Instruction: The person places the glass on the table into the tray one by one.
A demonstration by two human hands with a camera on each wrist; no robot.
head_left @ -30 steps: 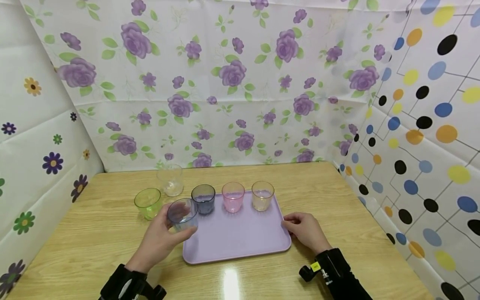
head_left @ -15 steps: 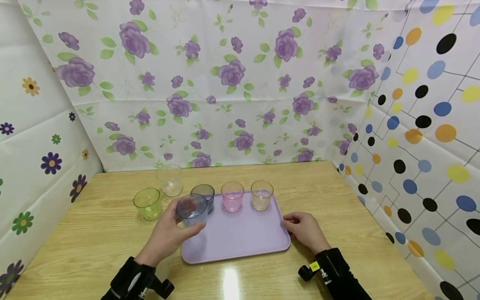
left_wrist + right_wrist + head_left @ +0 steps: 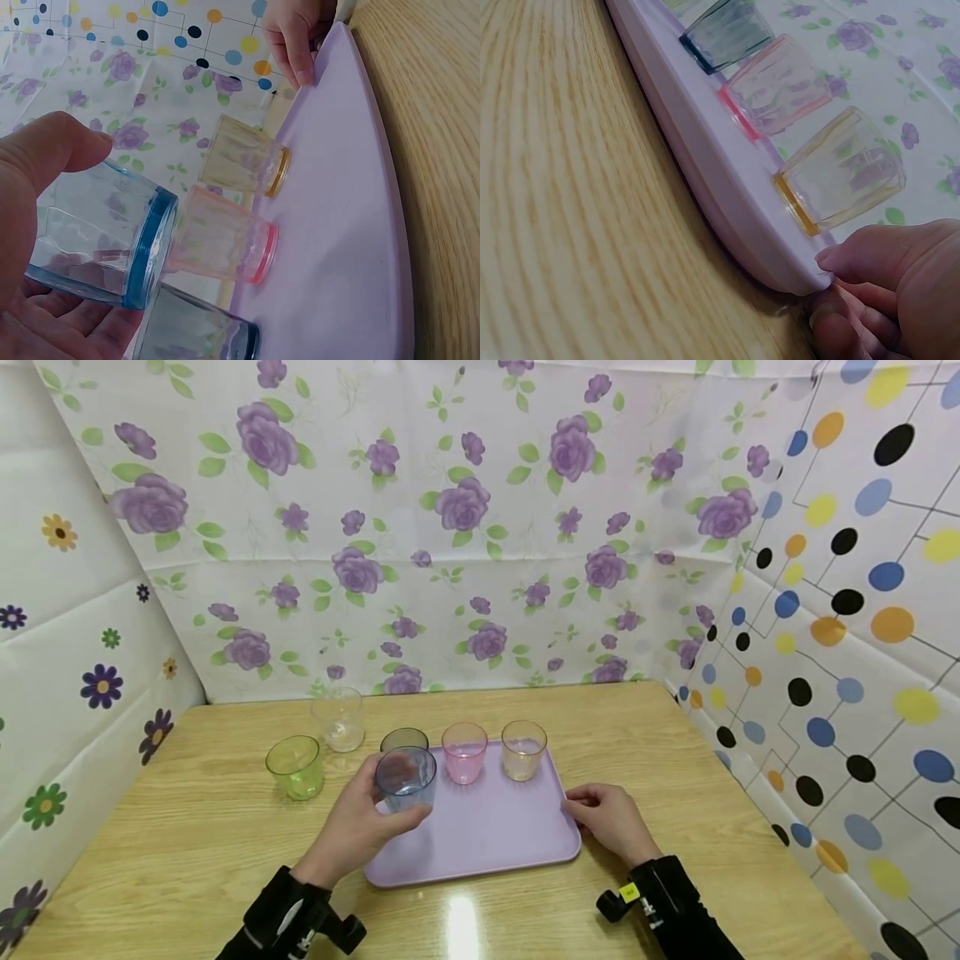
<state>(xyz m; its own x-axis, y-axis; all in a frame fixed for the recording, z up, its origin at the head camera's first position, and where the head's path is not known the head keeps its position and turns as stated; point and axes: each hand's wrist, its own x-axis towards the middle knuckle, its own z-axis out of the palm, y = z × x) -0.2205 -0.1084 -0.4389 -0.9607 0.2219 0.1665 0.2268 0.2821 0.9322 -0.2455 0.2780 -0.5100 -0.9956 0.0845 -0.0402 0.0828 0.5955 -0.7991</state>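
Observation:
My left hand (image 3: 390, 797) grips a light blue clear cup (image 3: 406, 779) and holds it just above the left part of a lilac tray (image 3: 487, 835). In the left wrist view the blue cup (image 3: 97, 240) hangs clear of the tray (image 3: 337, 247). On the tray's far edge stand a dark blue cup (image 3: 403, 738), a pink cup (image 3: 464, 752) and an orange cup (image 3: 523, 750). My right hand (image 3: 579, 810) pinches the tray's right edge. The right wrist view shows its thumb (image 3: 877, 259) on the rim (image 3: 705, 187) and fingers under it.
A green cup (image 3: 294, 767) and a colourless cup (image 3: 339, 719) stand on the wooden table (image 3: 187, 827) left of the tray. Patterned sheets wall in the table at the back and on both sides. The tray's near half is bare.
My left hand has carried the light blue cup rightward and up, from beside the tray's left edge to above the tray in front of the dark blue cup. The right hand stayed put.

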